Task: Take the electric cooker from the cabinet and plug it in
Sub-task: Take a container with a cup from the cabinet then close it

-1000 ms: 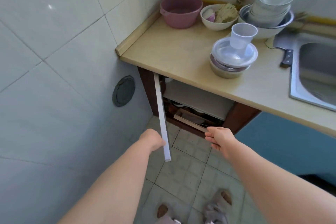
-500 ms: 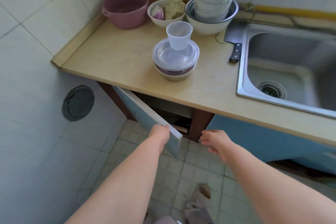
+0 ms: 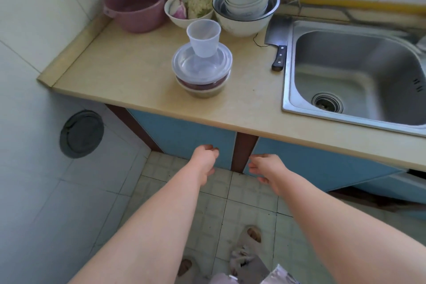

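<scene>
The electric cooker shows nowhere; where it sits cannot be told, since the cabinet [image 3: 244,152] under the counter [image 3: 129,69] is shut. The cabinet has pale blue door fronts with a dark brown upright post between them, and its left door [image 3: 182,136] lies flush with the frame. The left hand [image 3: 205,159] is at that door's face near its right edge, fingers curled in and gripping nothing. The right hand [image 3: 265,168] hangs just past the post, in front of the right door [image 3: 318,163], fingers loosely bent and holding nothing. Half a second earlier the left door stood ajar with the left hand on its free edge and the dark inside showing; a second ago it was swung wide open. Now that gap is gone. On the counter above, a clear plastic cup [image 3: 204,37] stands on stacked lidded containers [image 3: 202,71]. Behind them are a pink basin [image 3: 136,4], a bowl of food [image 3: 189,8] and a pile of white bowls [image 3: 246,0]. A cleaver [image 3: 277,40] lies beside the steel sink [image 3: 355,71]. A round grey cover [image 3: 81,134] sits on the tiled wall at left.
</scene>
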Motion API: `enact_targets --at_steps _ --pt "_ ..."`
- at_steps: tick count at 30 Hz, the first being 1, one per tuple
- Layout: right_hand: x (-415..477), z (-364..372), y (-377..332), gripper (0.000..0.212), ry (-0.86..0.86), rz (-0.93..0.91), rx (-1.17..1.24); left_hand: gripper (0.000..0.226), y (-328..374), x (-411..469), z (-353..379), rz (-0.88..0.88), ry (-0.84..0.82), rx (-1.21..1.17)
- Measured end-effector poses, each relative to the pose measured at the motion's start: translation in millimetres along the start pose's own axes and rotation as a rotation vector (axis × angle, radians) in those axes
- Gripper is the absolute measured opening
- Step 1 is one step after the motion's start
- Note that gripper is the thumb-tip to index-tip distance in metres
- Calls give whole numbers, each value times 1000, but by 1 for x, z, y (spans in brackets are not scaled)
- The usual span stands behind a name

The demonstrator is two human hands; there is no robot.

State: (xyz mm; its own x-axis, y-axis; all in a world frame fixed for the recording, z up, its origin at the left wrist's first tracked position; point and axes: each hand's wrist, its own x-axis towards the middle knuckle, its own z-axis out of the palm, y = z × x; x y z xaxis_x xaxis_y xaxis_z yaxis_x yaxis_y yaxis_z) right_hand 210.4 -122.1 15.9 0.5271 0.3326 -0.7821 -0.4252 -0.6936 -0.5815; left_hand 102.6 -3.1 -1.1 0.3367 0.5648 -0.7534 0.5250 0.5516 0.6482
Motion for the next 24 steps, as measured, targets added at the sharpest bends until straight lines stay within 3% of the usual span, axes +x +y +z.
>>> enact_targets --at_steps 15,24 --pt "-92 84 -11 20 68 -141 128 40 17 -66 -136 187 34 122" --pt "-113 77 -42 28 93 -180 249 34 53 -98 -152 292 2 122"
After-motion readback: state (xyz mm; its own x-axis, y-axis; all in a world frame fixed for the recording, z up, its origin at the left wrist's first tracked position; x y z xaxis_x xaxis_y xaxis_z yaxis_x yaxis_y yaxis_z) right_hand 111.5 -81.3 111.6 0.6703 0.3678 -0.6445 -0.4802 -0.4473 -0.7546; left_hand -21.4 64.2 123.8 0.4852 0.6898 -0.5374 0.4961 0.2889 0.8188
